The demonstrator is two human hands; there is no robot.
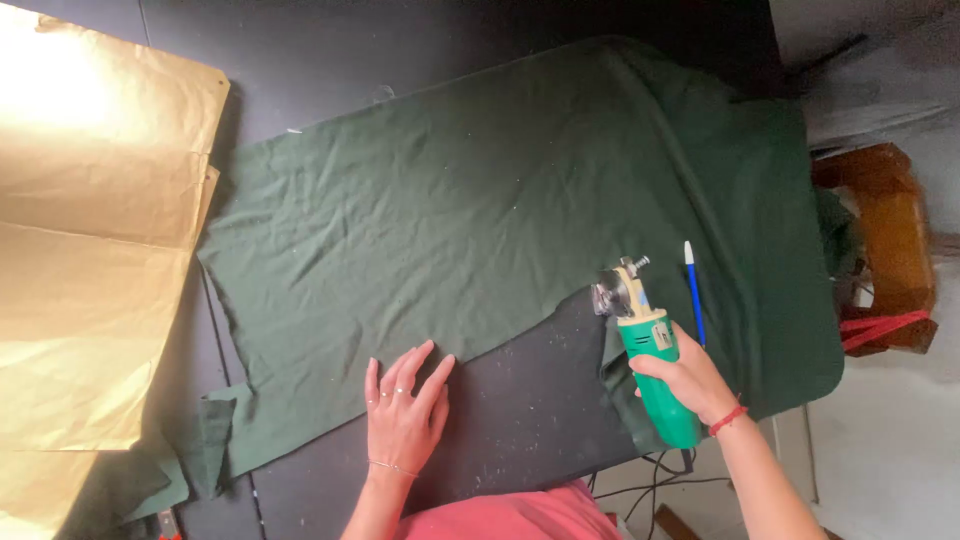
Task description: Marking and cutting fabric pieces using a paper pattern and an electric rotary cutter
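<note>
A large dark green cloth (500,200) lies spread over a black table (530,400). My left hand (405,405) rests flat on the cloth's near edge, fingers apart, holding nothing. My right hand (685,375) grips the green handle of an electric rotary fabric cutter (645,350). Its round blade (610,293) sits at the cut edge of the cloth. A blue pen with a white cap (693,290) lies on the cloth just right of the cutter.
Sheets of brown pattern paper (90,250) cover the table's left side. A wooden stool (890,240) with a red strap stands off the right edge. Black cords (660,478) hang below the table's near edge. A green cloth scrap (200,450) lies at bottom left.
</note>
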